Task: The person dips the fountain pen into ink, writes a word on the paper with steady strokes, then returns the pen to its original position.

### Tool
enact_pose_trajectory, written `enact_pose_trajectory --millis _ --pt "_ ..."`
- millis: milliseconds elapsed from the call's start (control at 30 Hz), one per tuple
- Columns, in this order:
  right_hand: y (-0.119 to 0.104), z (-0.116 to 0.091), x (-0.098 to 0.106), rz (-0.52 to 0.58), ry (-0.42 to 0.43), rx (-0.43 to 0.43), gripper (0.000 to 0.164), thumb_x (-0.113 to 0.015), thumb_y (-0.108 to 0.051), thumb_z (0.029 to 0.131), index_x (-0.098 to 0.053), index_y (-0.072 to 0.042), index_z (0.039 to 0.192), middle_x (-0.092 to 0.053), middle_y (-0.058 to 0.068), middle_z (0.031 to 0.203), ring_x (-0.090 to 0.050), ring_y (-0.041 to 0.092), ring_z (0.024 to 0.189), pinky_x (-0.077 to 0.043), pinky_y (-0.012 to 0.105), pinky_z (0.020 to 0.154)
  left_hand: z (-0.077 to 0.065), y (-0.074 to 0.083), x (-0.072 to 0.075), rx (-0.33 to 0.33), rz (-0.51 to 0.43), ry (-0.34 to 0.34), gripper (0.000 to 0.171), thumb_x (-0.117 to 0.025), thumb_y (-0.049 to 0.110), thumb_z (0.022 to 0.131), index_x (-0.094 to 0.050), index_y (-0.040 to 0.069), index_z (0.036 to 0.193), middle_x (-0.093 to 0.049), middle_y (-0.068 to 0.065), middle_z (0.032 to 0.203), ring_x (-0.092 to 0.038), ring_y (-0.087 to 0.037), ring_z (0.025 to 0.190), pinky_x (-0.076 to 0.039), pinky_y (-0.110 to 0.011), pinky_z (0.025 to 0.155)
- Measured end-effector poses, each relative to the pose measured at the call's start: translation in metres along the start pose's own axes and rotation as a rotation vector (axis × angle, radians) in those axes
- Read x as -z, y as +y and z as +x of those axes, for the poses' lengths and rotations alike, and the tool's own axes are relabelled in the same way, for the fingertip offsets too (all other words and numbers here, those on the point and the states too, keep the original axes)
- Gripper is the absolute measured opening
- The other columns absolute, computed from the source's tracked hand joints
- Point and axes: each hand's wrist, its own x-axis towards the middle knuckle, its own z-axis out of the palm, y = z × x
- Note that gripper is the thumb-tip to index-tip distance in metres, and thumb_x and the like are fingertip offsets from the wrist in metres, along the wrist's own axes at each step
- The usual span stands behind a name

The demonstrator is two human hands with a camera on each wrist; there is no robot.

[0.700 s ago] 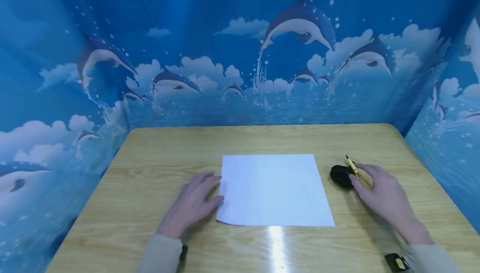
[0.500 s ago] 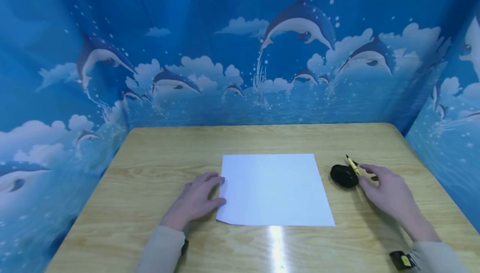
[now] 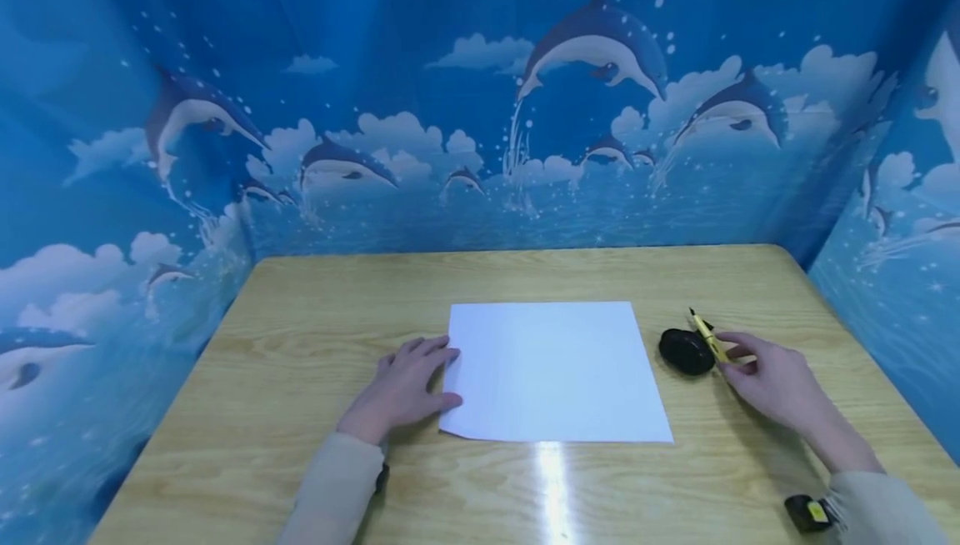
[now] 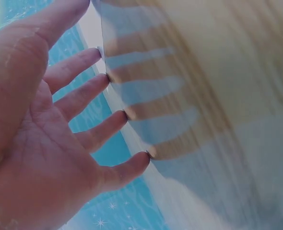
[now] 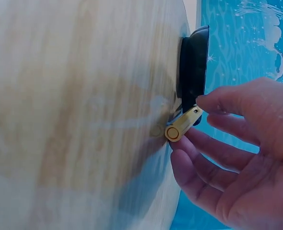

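Left hand (image 3: pixel 400 389): fingers spread, tips at the left edge of a white rectangular paper sheet (image 3: pixel 555 372).
Sheet: flat on the pale wood-grain table (image 3: pixel 337 295).
Glossy black oval object (image 3: pixel 686 352): right of the sheet, beside a yellow, dark-tipped pen (image 3: pixel 705 328).
Right hand (image 3: pixel 776 382): thumb and fingers pinch the pen's near end.

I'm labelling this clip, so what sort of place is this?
Probably a curtained-off indoor workspace: a dolphin-print curtain hangs behind and on both sides of a wooden table, with a sheet of paper on it.
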Motion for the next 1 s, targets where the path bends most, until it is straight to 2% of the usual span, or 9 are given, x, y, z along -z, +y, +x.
enact_pose_trajectory --millis 167,367,533,633,767,867,1000 --pt "0.002 0.007 0.002 0.016 -0.021 0.008 0.045 -0.072 -0.005 0.087 -0.061 0.008 0.129 -0.075 0.027 0.099 -0.075 0.034 0.079 -0.057 0.039 0.064 0.004 0.0 0.001 0.007 0.0 -0.005 0.068 -0.075 0.048 0.091 -0.054 0.019 0.149 -0.04 -0.003 0.164 -0.031 -0.041 0.152 -0.028 -0.072 0.116" --pt "0.002 0.01 0.003 0.017 -0.059 -0.01 0.049 -0.071 -0.002 0.085 -0.059 0.007 0.132 -0.074 0.028 0.1 -0.075 0.036 0.081 -0.059 0.046 0.065 0.004 0.002 0.001 0.003 0.012 0.004 0.069 -0.075 0.048 0.091 -0.054 0.016 0.149 -0.042 -0.003 0.163 -0.033 -0.042 0.151 -0.031 -0.072 0.114" --pt "0.003 0.013 0.003 0.009 -0.053 -0.011 0.05 -0.071 -0.002 0.085 -0.059 0.006 0.133 -0.075 0.026 0.096 -0.074 0.033 0.079 -0.056 0.039 0.061 0.005 0.0 -0.001 0.005 0.019 0.01 0.07 -0.074 0.049 0.091 -0.053 0.016 0.15 -0.042 -0.002 0.163 -0.033 -0.041 0.151 -0.032 -0.072 0.114" --pt "0.004 0.012 0.002 0.006 -0.027 -0.005 0.05 -0.07 -0.001 0.085 -0.058 0.005 0.133 -0.075 0.025 0.095 -0.073 0.03 0.077 -0.053 0.032 0.058 0.005 -0.001 -0.001 0.004 0.026 0.009 0.07 -0.073 0.049 0.092 -0.052 0.016 0.15 -0.041 -0.002 0.164 -0.033 -0.041 0.151 -0.032 -0.072 0.113" --pt "0.003 0.009 0.002 0.011 0.031 0.019 0.051 -0.069 0.001 0.084 -0.059 0.002 0.135 -0.074 0.024 0.096 -0.068 0.016 0.072 -0.046 0.023 0.054 0.004 0.0 -0.001 0.01 0.027 0.004 0.07 -0.073 0.049 0.092 -0.052 0.016 0.15 -0.041 -0.003 0.164 -0.033 -0.041 0.151 -0.033 -0.073 0.112" --pt "0.001 0.008 0.002 0.025 0.076 0.047 0.051 -0.069 0.001 0.084 -0.06 -0.001 0.135 -0.073 0.024 0.096 -0.063 0.004 0.069 -0.044 0.022 0.052 0.004 0.001 -0.001 0.016 0.025 0.001 0.071 -0.073 0.049 0.092 -0.052 0.016 0.15 -0.041 -0.003 0.164 -0.033 -0.041 0.151 -0.032 -0.073 0.113" --pt "-0.005 0.007 0.004 0.037 0.121 0.066 0.05 -0.07 -0.001 0.086 -0.062 -0.002 0.135 -0.073 0.024 0.099 -0.063 0.002 0.069 -0.045 0.021 0.052 0.004 0.002 0.0 0.02 0.025 0.0 0.07 -0.074 0.048 0.092 -0.052 0.015 0.15 -0.041 -0.003 0.164 -0.033 -0.041 0.151 -0.033 -0.072 0.113"
